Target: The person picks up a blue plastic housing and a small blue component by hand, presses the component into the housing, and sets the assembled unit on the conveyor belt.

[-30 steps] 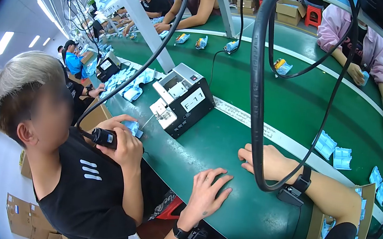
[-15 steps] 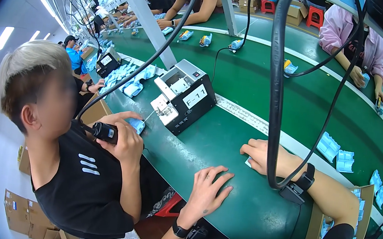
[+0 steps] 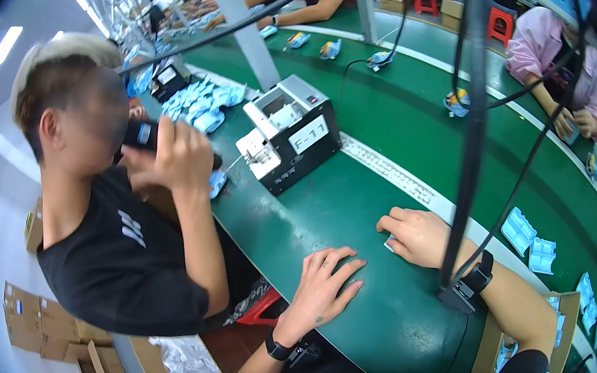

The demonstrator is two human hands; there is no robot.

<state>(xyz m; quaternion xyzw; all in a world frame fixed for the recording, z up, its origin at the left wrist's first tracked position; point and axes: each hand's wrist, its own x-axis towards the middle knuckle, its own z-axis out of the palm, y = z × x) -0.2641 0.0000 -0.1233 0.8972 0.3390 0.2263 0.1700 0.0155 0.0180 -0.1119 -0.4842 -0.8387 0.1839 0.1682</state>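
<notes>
My left hand lies on the green worktable near its front edge, fingers spread and holding nothing. To its right, my right hand rests on the table with curled fingers. A small pale blue edge shows under those fingers; most of it is hidden, so its kind cannot be told. Beyond my hands stands a black and silver benchtop machine with a metal front plate. On my left a co-worker in a black shirt lifts a black cylindrical device in their hands.
Light blue pieces pile up beyond the machine. A green conveyor carries blue parts. Black cables hang in front of my right forearm. A cardboard box stands by my right arm. Another person in pink works across the conveyor.
The co-worker has raised the black device from chest height toward their head and leaned back slightly. My hands keep nearly the same places. Some parts on the conveyor have shifted a little.
</notes>
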